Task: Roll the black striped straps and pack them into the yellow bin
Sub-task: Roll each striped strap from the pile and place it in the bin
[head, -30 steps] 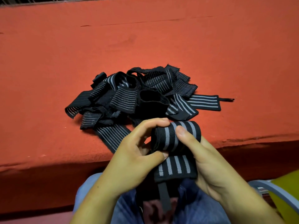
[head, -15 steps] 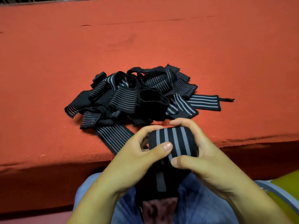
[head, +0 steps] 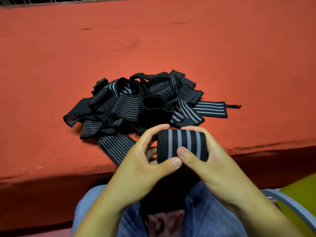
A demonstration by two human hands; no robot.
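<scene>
Rolled strap (head: 183, 145) gripped between left hand (head: 138, 166) and right hand (head: 215, 161).

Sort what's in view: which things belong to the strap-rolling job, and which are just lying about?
Job in hand:
- partly rolled strap, gripped by the left hand and the right hand
- pile of loose straps beyond it
- yellow bin, only a corner showing at lower right

Lying about:
- red table
- grey curved bar beside the bin
- wire grid at the far edge
</scene>
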